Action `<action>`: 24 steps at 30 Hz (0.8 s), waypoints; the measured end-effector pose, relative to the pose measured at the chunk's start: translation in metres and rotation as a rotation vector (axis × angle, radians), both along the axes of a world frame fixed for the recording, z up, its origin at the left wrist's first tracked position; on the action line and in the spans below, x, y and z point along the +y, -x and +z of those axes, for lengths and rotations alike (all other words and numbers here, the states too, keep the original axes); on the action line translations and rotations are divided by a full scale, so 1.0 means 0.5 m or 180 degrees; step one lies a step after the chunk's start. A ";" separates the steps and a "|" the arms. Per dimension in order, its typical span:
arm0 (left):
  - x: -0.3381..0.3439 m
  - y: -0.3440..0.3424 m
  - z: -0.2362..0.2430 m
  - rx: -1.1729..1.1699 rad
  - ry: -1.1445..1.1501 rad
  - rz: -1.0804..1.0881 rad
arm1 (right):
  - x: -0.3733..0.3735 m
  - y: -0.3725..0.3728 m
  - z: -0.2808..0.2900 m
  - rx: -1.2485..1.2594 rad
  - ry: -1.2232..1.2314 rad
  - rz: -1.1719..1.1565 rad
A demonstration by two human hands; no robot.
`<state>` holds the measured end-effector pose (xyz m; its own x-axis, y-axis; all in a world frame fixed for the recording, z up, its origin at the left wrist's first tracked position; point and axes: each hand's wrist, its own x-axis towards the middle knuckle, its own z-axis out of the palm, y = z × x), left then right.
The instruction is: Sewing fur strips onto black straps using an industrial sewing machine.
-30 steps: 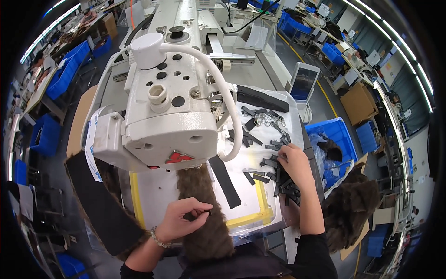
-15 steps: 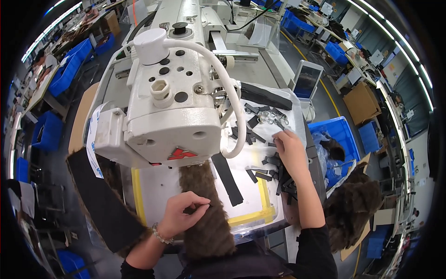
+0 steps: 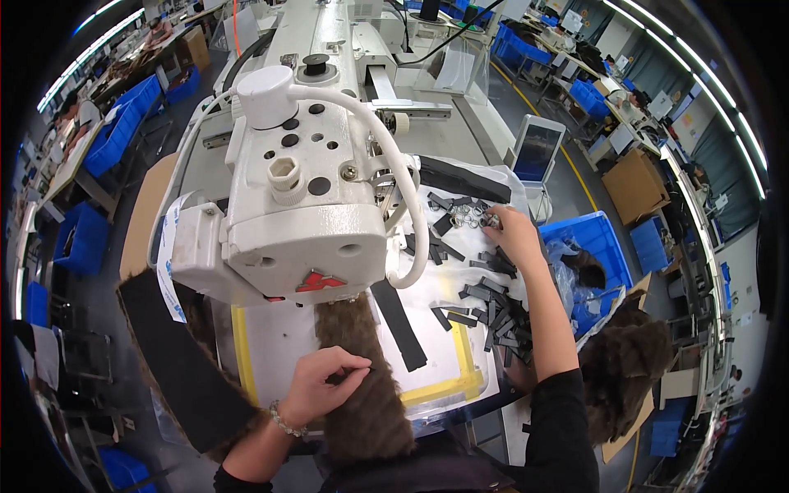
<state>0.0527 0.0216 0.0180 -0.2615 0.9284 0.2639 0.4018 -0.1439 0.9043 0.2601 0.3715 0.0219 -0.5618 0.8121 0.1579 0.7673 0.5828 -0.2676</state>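
So the brown fur piece [image 3: 362, 386] lies low in the middle of the frame, running from under the sewing machine head down toward the bottom edge. The left hand [image 3: 322, 386] rests on top of it, fingers curled in with thumb and forefinger pinched on the fur, or maybe on something small and dark, can't really tell which.

Over at center right, the right hand [image 3: 514, 234] reaches out to a little cluster of metal rings [image 3: 470, 215] on the white table surface [image 3: 279, 349]. Its fingertips are bent down onto the rings, but whether it's actually gripping one is hidden.

Just below that hand there's a scattered heap of short black strap pieces [image 3: 493, 300], and a longer black strap [image 3: 399, 324] lies diagonally beside the fur, right of it. A yellow taped border [image 3: 444, 386] frames the work area.

The big white sewing machine head [image 3: 296, 197] fills the upper middle, with a white tube [image 3: 394, 177] looping down its right side. On the right edge sits a blue bin [image 3: 596, 242], with more brown fur [image 3: 629, 366] piled below it.
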 end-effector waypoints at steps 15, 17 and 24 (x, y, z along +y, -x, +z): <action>0.001 0.005 -0.006 0.0280 -0.0360 0.0192 | -0.100 0.042 0.020 0.1861 0.0588 -0.0012; 0.001 0.009 -0.003 0.0617 -0.0872 0.0402 | -0.192 0.048 0.027 0.2403 0.1549 -0.0045; -0.027 0.003 0.029 0.1797 -0.2018 -0.0411 | -0.483 0.071 0.004 0.3379 0.4468 0.0161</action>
<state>0.0512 0.0080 0.0326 0.1626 0.5750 0.8018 0.7132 -0.6301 0.3072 0.2245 0.1299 0.0239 -0.7162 0.6298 -0.3008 -0.0658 -0.4900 -0.8692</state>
